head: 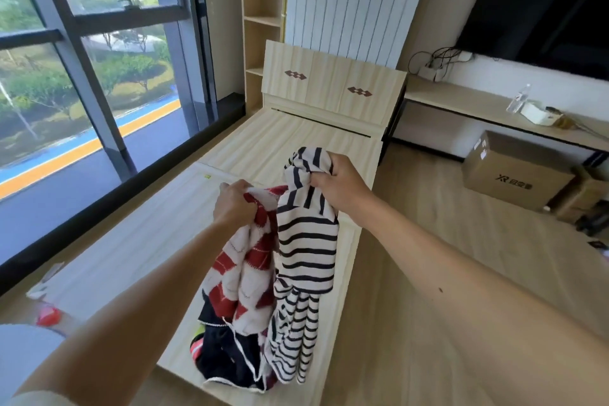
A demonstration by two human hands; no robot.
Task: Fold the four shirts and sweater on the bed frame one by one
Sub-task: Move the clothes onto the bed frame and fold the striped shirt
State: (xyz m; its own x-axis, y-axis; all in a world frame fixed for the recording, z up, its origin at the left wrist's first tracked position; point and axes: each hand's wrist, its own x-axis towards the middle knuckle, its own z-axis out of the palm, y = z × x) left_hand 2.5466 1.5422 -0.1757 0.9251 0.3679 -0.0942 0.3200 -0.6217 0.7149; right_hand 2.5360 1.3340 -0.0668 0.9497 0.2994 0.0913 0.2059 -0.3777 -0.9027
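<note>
My right hand [339, 183] grips a bunched white shirt with navy stripes [306, 241] and holds it up over the pale wooden bed frame [138, 241]. Its lower part hangs down to the frame's near end. My left hand [232, 204] grips a red and white knitted sweater [250, 270], lifted beside the striped shirt. Under both lies a heap of dark navy clothing with white trim [227, 359], with a bit of neon fabric showing at its left edge. The heap sits near the frame's right front corner.
A headboard [333, 82] stands at the far end of the frame. Large windows run along the left. A cardboard box [517, 171] sits on the floor at right, under a long shelf [461, 99] with a bottle. A red object [48, 316] lies at the lower left.
</note>
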